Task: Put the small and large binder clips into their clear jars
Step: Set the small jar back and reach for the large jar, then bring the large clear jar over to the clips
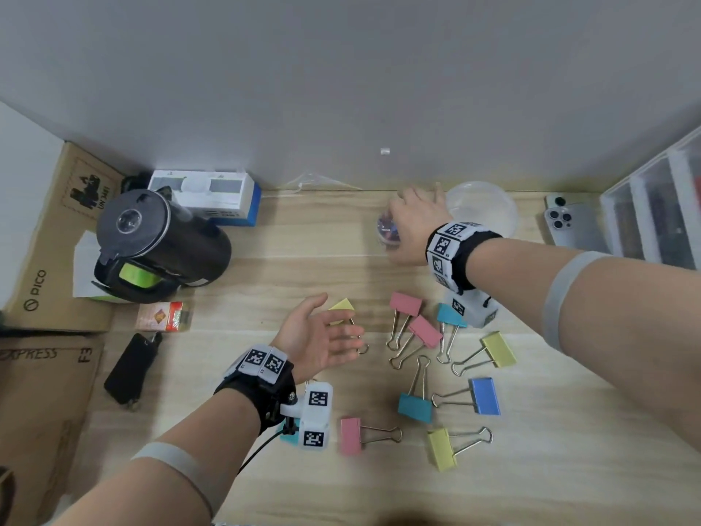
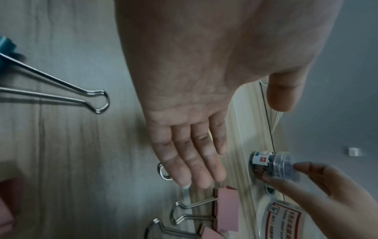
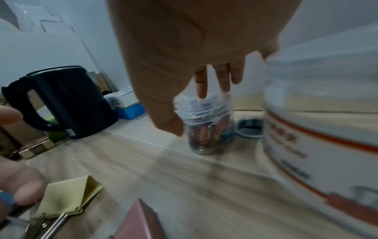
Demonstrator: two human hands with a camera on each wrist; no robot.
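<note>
A small clear jar (image 1: 387, 237) (image 3: 208, 129) with small coloured clips inside stands near the back of the wooden desk. My right hand (image 1: 402, 222) (image 3: 188, 111) reaches over it, fingers on the rim's far side and thumb on the near side, gripping its top. Just right of it stands the large clear jar (image 1: 481, 210) (image 3: 327, 113). My left hand (image 1: 326, 336) (image 2: 194, 153) hovers open and holds nothing, partly covering a yellow large clip (image 1: 342, 307) (image 3: 67, 197). Several large clips, pink (image 1: 406, 303), teal (image 1: 415, 406), blue (image 1: 485, 396) and yellow (image 1: 499, 349), lie scattered on the desk.
A black kettle (image 1: 159, 237) and a white-and-blue box (image 1: 212, 195) stand at the back left, beside cardboard boxes (image 1: 49, 241). A black pouch (image 1: 131, 370) and a small packet (image 1: 163, 317) lie left. Phones (image 1: 572, 225) and clear drawers (image 1: 656, 214) sit at the right.
</note>
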